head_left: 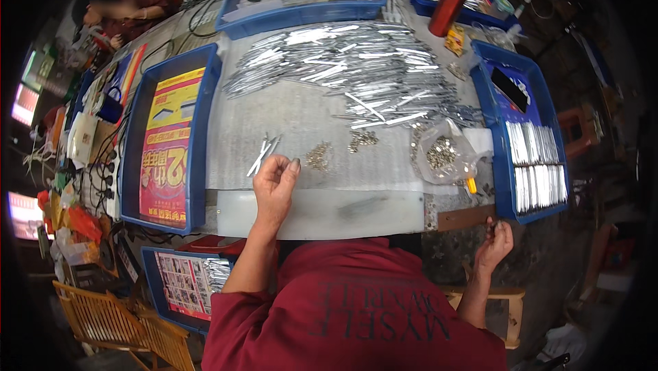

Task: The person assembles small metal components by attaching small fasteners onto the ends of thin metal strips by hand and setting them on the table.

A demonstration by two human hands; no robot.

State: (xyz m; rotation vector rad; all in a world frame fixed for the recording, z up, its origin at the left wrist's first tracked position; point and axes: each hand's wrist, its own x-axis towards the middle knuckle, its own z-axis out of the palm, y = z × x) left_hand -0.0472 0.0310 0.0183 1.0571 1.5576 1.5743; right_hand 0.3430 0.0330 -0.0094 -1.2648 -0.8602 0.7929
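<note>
My left hand (275,182) is over the near part of the worktable, fingers curled and thumb pressed toward them. Whatever it may hold is too small to make out. Just beyond it lie a few thin silver metal strips (264,154). Right of it are a small heap of brass-coloured parts (318,156) and a heap of darker small metal parts (363,140). My right hand (495,248) is at the table's near right edge, below the blue tray, with its fingers bent together; a small dark spot shows at the fingertips, but I cannot tell what it is.
A wide pile of silver strips (370,69) covers the table's far half. An open plastic bag of small metal parts (440,154) stands at right. Blue trays (130,158) flank the table; the right tray (505,200) holds stacked strips. A red cylinder (449,8) stands behind. Another person (140,4) sits far left.
</note>
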